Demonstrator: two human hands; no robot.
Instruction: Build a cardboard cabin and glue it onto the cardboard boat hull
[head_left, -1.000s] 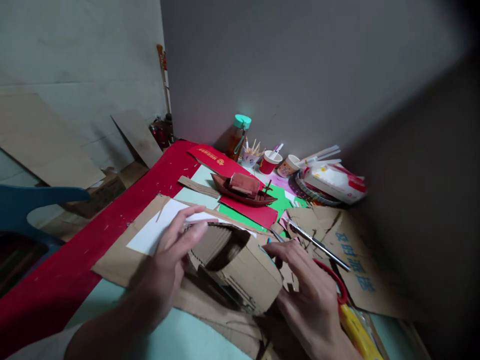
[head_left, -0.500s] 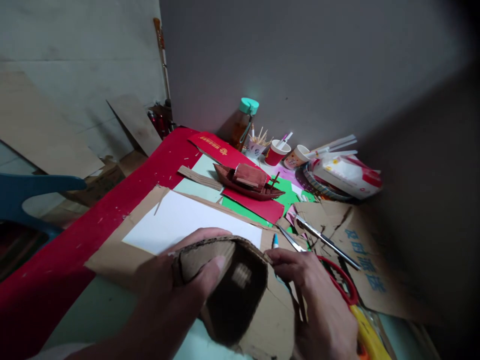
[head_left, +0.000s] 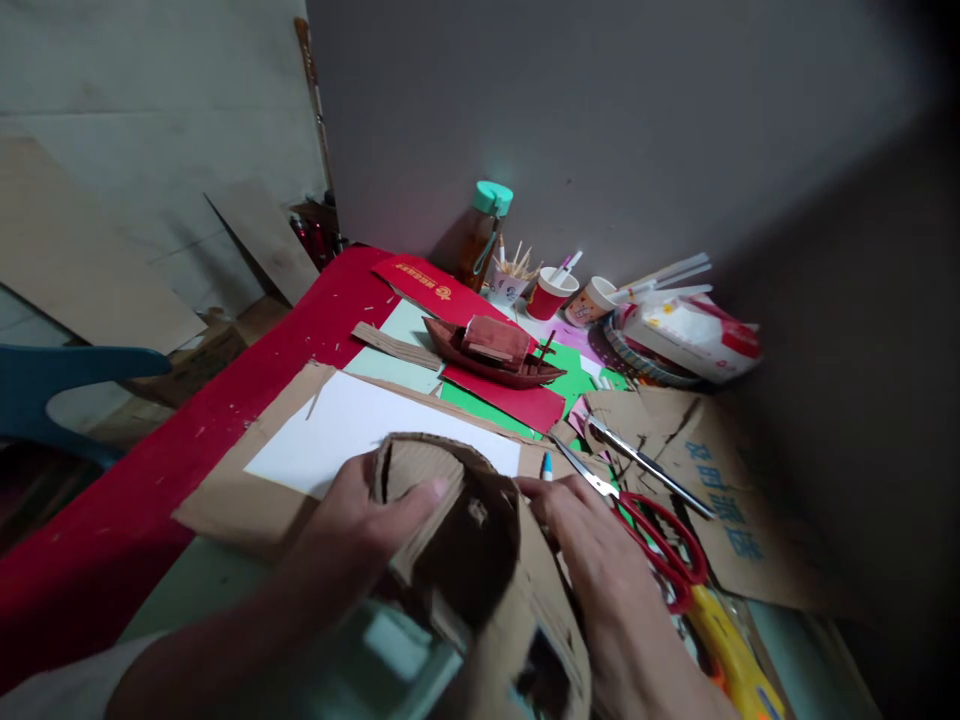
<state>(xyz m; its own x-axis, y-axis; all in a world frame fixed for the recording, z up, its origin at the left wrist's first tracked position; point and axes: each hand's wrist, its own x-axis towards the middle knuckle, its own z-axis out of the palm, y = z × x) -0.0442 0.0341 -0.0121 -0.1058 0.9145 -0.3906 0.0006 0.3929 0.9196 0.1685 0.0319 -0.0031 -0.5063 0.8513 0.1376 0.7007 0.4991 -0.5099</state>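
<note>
A hollow cardboard model (head_left: 510,620) with curved walls sits between my two hands at the bottom middle, its dark opening facing up. My left hand (head_left: 367,530) pinches the left end, with the thumb on the inner flap and the fingers behind the wall. On the other side, my right hand (head_left: 600,560) grips the right wall; its fingers curl over the upper edge and the thumb is hidden. A cut-out hole shows in the lower right wall. Just right of that hand lie scissors (head_left: 664,550) with red handles.
Beyond the hands, a brown model boat (head_left: 495,350) rests on coloured paper, near white paper (head_left: 360,430). A silver knife (head_left: 652,465) lies on a cardboard sheet (head_left: 720,520). A yellow tool (head_left: 735,650), paper cups (head_left: 551,295) and a bottle (head_left: 480,235) are also there.
The cardboard model has turned and tilted, bringing the hole in its wall into view. My left hand has shifted slightly along with it. More of the red scissor handles shows beside my right hand.
</note>
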